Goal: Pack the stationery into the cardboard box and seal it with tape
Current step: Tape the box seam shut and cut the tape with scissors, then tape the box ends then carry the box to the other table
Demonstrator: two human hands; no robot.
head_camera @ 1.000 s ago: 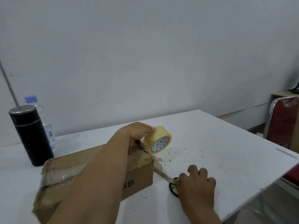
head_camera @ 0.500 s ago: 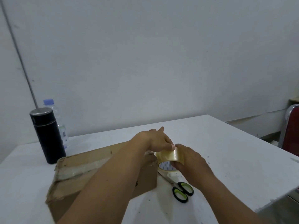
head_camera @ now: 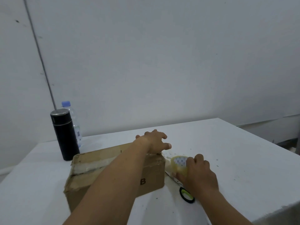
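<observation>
A closed brown cardboard box lies on the white table, with clear tape along its top seam. My left hand rests spread on the box's far right top corner, holding nothing. My right hand grips a roll of clear yellowish tape low beside the box's right end. Green-and-black scissors lie on the table under my right wrist, their blades partly hidden.
A black flask stands behind the box at the left, with a clear water bottle behind it. The white table carries small specks near the tape. Its right edge drops off near the lower right corner.
The tape roll passed from my left hand to my right, which has drawn it down beside the box's right end. My left hand has flattened on the box top.
</observation>
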